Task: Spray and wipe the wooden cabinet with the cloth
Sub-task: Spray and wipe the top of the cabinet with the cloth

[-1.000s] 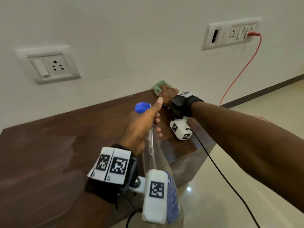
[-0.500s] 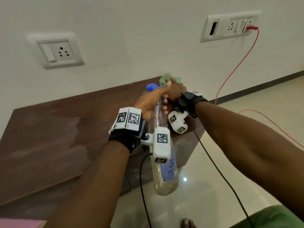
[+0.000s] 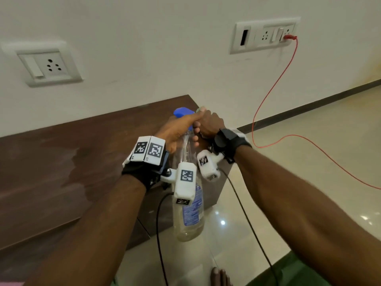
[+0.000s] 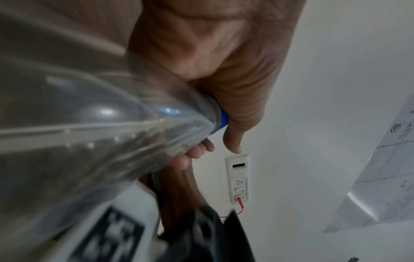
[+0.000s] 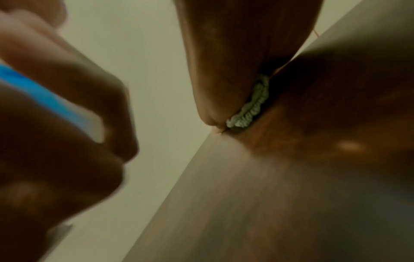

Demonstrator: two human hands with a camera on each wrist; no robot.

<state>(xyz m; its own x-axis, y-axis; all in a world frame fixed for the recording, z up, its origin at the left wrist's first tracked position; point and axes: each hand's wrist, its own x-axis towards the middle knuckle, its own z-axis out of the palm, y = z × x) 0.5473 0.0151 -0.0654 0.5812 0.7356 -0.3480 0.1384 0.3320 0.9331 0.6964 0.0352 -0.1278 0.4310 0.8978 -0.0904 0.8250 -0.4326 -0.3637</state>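
The wooden cabinet (image 3: 51,162) has a dark brown top along the white wall, with a wet-looking patch on its left half. My left hand (image 3: 179,131) grips the neck of a clear spray bottle (image 3: 188,215) with a blue spray head (image 3: 181,112); the bottle hangs down past the cabinet's front. In the left wrist view the bottle (image 4: 89,124) fills the left side. My right hand (image 3: 210,124) holds a pale green cloth (image 5: 251,106) down on the cabinet top (image 5: 291,177) at its right end. In the head view only a sliver of cloth (image 3: 199,109) shows.
A white socket plate (image 3: 47,65) is on the wall at left, and a switch panel (image 3: 266,35) at right with a red cable (image 3: 274,87) trailing onto the glossy tiled floor (image 3: 309,141). Black wrist-camera cables hang by the cabinet front. A bare foot (image 3: 220,277) is below.
My right hand has drawn the cloth away from the wall corner toward the front of the cabinet's right end. My left hand with the bottle moved right, close beside it.
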